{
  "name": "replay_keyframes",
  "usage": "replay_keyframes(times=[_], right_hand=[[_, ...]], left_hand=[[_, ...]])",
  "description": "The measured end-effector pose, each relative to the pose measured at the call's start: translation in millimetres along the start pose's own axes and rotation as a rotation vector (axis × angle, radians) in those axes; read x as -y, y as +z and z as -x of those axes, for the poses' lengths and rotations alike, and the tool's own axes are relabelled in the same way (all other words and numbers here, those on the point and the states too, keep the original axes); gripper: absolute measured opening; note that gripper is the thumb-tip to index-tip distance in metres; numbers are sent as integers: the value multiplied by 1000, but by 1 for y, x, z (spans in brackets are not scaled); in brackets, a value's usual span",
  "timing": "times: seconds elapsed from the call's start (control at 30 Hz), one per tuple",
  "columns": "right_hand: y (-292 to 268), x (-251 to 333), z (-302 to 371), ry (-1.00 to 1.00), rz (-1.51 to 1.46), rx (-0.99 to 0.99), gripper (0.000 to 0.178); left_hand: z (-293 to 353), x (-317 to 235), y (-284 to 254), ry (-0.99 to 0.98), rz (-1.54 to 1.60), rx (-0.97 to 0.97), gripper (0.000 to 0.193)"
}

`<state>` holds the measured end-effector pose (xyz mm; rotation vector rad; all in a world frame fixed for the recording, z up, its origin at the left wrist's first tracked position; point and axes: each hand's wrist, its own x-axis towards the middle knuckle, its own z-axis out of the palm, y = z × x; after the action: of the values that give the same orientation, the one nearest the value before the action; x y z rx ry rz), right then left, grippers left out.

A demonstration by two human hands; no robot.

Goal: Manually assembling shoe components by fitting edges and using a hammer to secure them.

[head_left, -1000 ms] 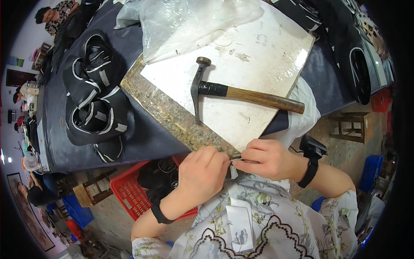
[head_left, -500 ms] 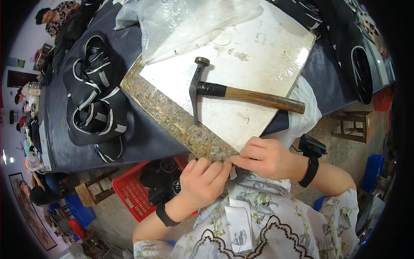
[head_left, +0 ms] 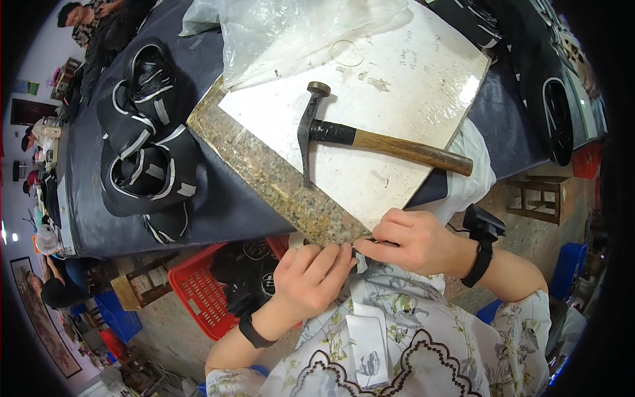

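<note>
A: What do the hands hold?

B: A small black and white piece. It is by the near corner of the stone slab, in front of the person's middle. Most of it is hidden.

A: Are the fingers open?

B: No. The left hand and the right hand have bent fingers. The tips look pinched tight on the piece, close to each other.

A: Is this piece done?

B: I don't think so, because both hands are busy with it. I can't tell how much is left.

A: What is around it?

B: A white board lies on the slab, and a hammer rests on top. No hand touches the hammer. A clear bag covers the board's far left part. The slab sits on the dark desk.

A: And farther out?

B: Black shoe parts with white edges make a heap on the left. I can't tell if those are finished. On the near left, lower than the desk, a red basket holds black things too.
</note>
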<state>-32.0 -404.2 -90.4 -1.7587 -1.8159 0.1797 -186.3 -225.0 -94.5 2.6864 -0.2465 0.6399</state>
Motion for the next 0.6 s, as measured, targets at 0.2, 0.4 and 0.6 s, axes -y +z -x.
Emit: replay_keyframes(times=[0.2,0.4,0.6], right_hand=[[-4,2,-3,-4,41,64,34],[-6,3,-4,20,63,80,34],[-7,4,-7,15,74,91,36]], left_hand=[[6,3,-3,-256,280,-34,33],[16,5,-1,-19,69,-37,37],[14,10,-5,65,19,7,35]])
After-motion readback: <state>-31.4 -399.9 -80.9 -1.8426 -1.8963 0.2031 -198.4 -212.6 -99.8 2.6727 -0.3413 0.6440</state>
